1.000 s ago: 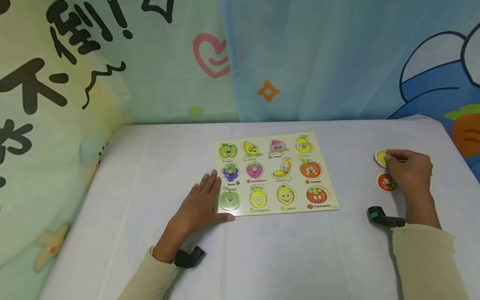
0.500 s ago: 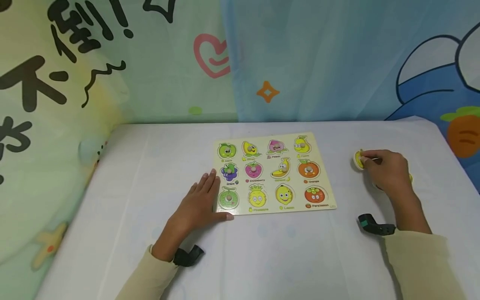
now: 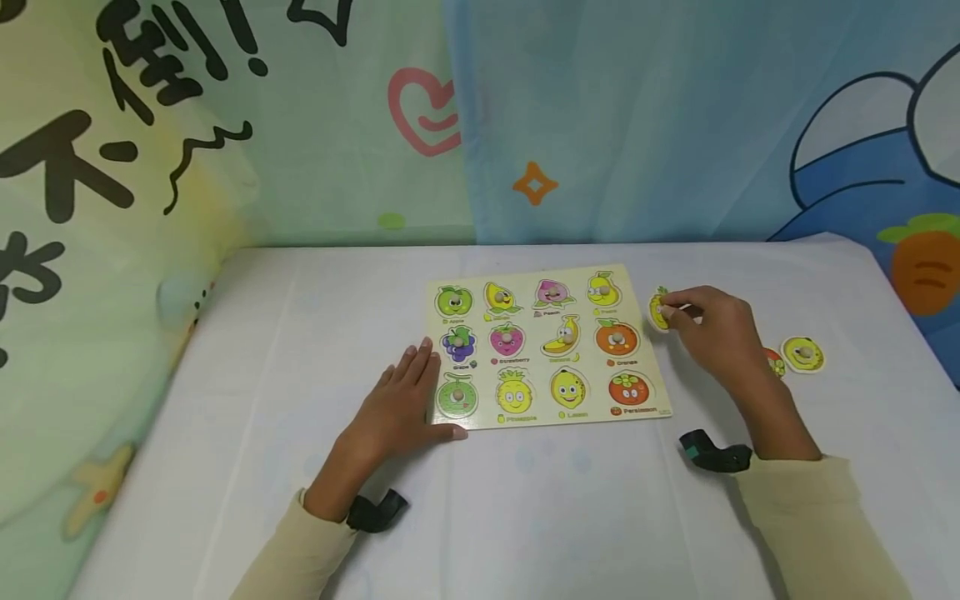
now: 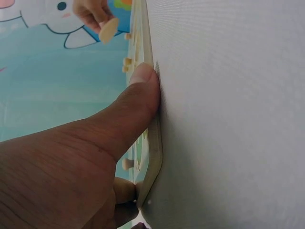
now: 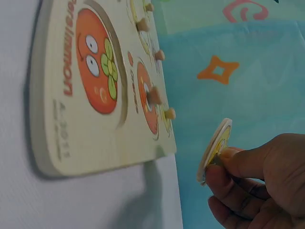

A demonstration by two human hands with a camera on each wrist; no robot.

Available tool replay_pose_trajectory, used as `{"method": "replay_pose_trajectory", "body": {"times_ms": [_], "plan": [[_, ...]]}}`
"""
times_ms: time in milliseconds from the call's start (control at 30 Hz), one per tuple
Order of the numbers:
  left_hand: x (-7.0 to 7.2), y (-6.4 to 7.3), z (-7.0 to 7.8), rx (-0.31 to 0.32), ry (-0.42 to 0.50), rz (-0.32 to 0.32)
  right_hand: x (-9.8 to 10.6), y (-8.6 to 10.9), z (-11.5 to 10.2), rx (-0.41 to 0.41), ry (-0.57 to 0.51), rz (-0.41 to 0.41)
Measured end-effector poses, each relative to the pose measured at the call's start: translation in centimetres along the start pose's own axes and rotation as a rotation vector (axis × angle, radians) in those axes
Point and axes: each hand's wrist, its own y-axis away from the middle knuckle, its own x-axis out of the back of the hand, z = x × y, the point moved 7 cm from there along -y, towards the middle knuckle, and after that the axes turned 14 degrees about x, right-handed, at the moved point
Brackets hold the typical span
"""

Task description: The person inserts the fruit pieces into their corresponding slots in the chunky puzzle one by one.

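The wooden fruit puzzle board (image 3: 551,423) lies on the white-covered table. At its left edge, my left hand (image 3: 393,408) rests with fingers straight, the thumb (image 4: 136,102) against the front edge. Just past the board's right side, my right hand (image 3: 716,329) pinches a yellow pineapple puzzle piece (image 3: 657,310) with a green top. The right wrist view shows thumb and fingers on the back-tilted piece (image 5: 217,148), raised above the table. Behind this hand lie a persimmon piece (image 3: 776,362), partly hidden, and a yellow lemon piece (image 3: 803,355).
Several fitted pieces carry small wooden knobs (image 5: 154,95); the persimmon recess (image 5: 97,62) in the board has a picture and no knob. A printed curtain (image 3: 637,125) hangs behind the table. Each wrist wears a black camera (image 3: 377,512).
My right hand has picked up the pineapple piece and carried it left to the board's right edge, uncovering the lemon piece. The left hand stays in place.
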Motion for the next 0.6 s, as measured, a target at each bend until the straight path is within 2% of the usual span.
{"method": "replay_pose_trajectory", "body": {"times_ms": [233, 600], "plan": [[0.2, 0.1, -0.1, -0.005, 0.007, 0.004, -1.5, 0.0, -2.6, 0.071, -0.06, -0.016], [0.3, 0.1, 0.1, 0.002, 0.019, -0.002, -5.1, 0.4, -7.7, 0.268, -0.18, -0.075]]}}
